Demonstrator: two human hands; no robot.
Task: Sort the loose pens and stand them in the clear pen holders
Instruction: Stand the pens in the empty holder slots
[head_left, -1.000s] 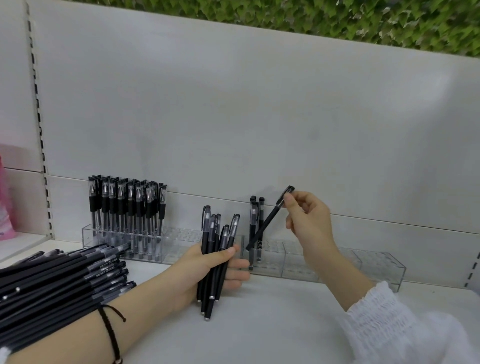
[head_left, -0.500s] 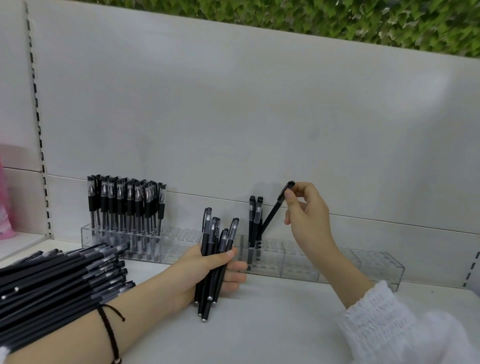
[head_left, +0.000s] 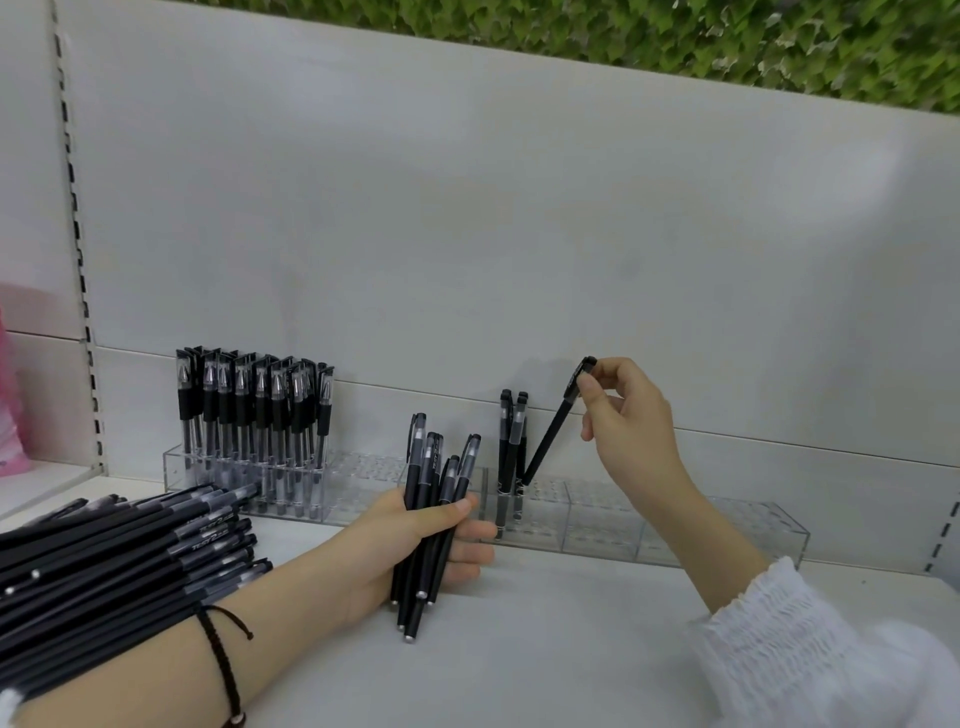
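My left hand (head_left: 410, 551) grips a bundle of several black pens (head_left: 431, 519), held upright with their ends on the shelf. My right hand (head_left: 623, 421) pinches the cap end of one black pen (head_left: 553, 428), which tilts with its tip at the top of the right clear pen holder (head_left: 675, 530). Beside that tip, a few black pens (head_left: 511, 452) stand in this holder's left end. The left clear pen holder (head_left: 358, 483) carries several upright clear-capped pens (head_left: 254, 415) in its left half.
A large pile of loose black pens (head_left: 114, 566) lies on the white shelf at the left, partly under my left forearm. A white back panel rises behind the holders. Something pink (head_left: 10, 415) sits at the far left edge.
My right hand has lifted the pen's cap end up and back, swinging it steeper, and its tip has gone down to the right holder beside the standing pens. The left hand barely moved.
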